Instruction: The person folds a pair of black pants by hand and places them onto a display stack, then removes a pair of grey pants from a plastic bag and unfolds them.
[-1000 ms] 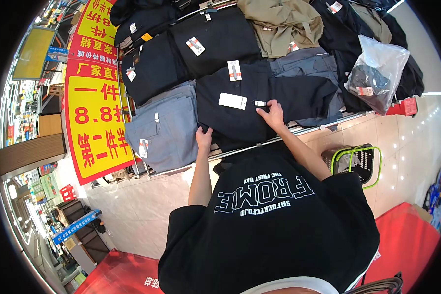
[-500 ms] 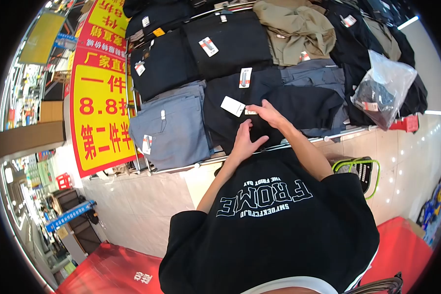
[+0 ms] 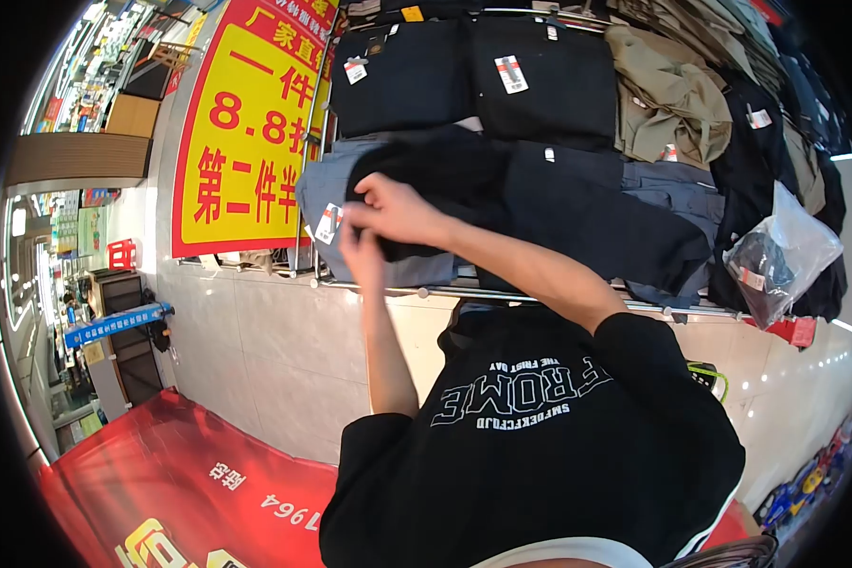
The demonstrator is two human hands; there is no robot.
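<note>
As black trousers (image 3: 435, 180) bunch, long axis — sideways

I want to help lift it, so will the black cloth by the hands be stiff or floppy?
Probably floppy: the black cloth bends and lies over the grey clothes. It may not be very slippery, because it looks dull, not shiny. It likely won't roll, since it lies spread out.

Pale tiled floor (image 3: 256, 331); yellow-red sign (image 3: 246, 142); red mat (image 3: 189, 464).
</note>
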